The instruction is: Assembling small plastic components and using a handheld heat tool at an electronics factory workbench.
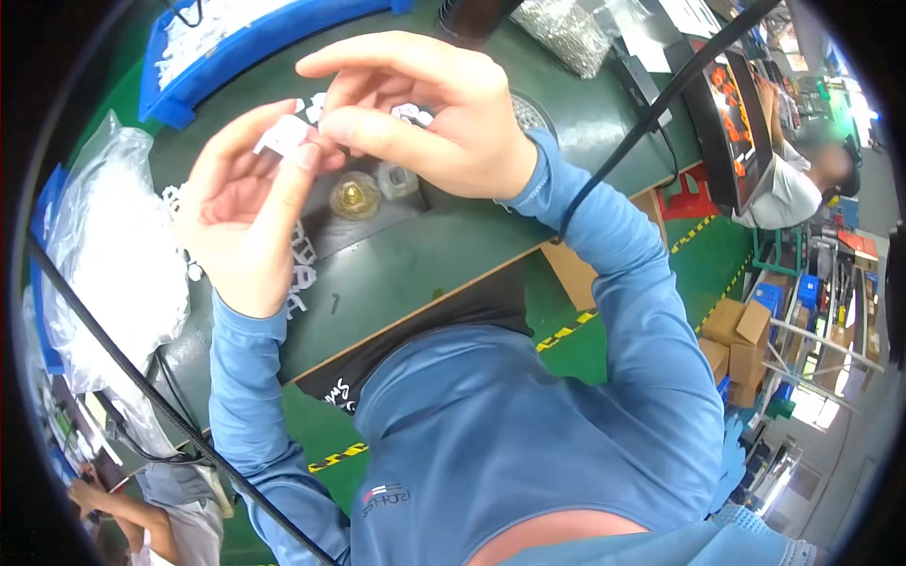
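Note:
In my left hand (241, 212), a small white plastic part (283, 135) is pinched between thumb and forefinger, raised over the green workbench (396, 259). My right hand (453, 118) comes in from the other side, its fingertips close against the left ones. Its forefinger reaches out above, while thumb and bent fingers come together; what they hold, if anything, is hidden. Below the hands a round clear fixture with a yellow centre (355, 195) sits beside a clear square block (396, 180) on a dark plate. Several white plastic pieces (302, 259) lie near my left wrist.
A blue bin (175, 106) of small white parts stands far left, with a stuffed clear plastic bag (118, 255) nearer. At the back right are a silvery bag (566, 38) and a tray of orange parts (727, 113). Dark cables cross both sides; other people work at left and right.

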Tool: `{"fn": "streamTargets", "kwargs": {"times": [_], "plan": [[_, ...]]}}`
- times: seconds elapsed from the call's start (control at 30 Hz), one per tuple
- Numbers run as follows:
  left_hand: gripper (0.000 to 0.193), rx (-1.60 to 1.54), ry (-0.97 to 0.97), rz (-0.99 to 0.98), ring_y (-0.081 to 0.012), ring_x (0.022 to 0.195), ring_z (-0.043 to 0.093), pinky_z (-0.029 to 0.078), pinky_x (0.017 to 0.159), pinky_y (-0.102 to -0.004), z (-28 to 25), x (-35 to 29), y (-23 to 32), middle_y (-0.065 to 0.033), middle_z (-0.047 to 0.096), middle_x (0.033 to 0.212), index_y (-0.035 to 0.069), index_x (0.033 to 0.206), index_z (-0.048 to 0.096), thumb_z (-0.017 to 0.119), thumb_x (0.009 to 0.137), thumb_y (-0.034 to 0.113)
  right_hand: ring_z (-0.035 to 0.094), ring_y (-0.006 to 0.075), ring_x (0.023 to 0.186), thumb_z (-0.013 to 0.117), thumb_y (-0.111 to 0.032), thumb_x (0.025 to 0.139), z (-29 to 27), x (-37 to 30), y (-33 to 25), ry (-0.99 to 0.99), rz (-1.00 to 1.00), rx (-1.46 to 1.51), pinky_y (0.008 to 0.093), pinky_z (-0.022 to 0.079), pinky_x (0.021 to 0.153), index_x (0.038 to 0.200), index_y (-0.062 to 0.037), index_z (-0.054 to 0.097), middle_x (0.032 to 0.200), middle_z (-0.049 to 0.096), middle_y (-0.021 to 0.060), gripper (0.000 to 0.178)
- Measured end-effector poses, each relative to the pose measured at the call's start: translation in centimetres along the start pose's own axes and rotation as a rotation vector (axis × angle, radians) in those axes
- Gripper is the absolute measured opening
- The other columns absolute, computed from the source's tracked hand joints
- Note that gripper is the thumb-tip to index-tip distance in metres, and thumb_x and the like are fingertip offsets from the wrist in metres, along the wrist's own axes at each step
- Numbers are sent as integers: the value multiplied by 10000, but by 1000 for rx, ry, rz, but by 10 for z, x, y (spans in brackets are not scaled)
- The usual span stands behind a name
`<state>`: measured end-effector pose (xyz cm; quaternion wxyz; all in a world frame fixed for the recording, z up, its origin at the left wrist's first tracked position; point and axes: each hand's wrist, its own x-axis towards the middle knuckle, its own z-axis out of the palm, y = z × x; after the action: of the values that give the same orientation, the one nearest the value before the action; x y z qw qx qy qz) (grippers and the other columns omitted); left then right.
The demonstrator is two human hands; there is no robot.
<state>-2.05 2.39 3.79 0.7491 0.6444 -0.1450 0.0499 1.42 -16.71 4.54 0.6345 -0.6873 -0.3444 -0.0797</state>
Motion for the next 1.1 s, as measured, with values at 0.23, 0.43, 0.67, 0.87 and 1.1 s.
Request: {"fn": "streamTargets", "kwargs": {"times": [0.23, 0.43, 0.67, 0.87, 1.1], "plan": [[445, 597, -76, 456, -105, 599, 529, 433, 523, -244, -10, 1, -10, -32, 575, 757, -2, 1206, 661, 773, 777, -42, 568, 43, 581, 641, -173, 961, 0, -4, 1, -37, 502, 383, 182, 454, 520, 1012, -9, 687, 761, 660, 42, 178], [509, 636, -162, 434, -147, 598, 513, 407, 528, -280, -10, 3, -13, -48, 542, 719, 13, 1233, 651, 781, 743, -39, 565, 33, 567, 671, -162, 943, 2, -2, -5, -95, 576, 355, 179, 450, 502, 985, -16, 701, 759, 675, 36, 154], [357, 713, -145, 676, -204, 660, 570, 457, 606, -315, -14, 9, -15, -109, 608, 775, -22, 1103, 670, 768, 760, -37, 555, 34, 545, 678, -184, 947, -2, -6, -5, -92, 626, 396, 186, 435, 480, 957, -23, 698, 695, 647, 13, 163], [136, 122, 0, -79, -70, 653, 550, 440, 599, -204, -15, -2, -17, -24, 624, 756, -29, 987, 666, 614, 974, 96, 552, 36, 552, 686, -155, 938, 6, -10, 0, -59, 530, 337, 189, 436, 496, 1043, -15, 653, 674, 623, 3, 178], [162, 15, -107, -193, -70, 638, 540, 427, 579, -203, -13, 1, -12, -21, 618, 744, -6, 1000, 666, 596, 991, 139, 549, 27, 586, 708, -86, 907, 6, -11, 6, -97, 422, 297, 194, 435, 520, 1171, 3, 599, 712, 613, -1, 299]]}}
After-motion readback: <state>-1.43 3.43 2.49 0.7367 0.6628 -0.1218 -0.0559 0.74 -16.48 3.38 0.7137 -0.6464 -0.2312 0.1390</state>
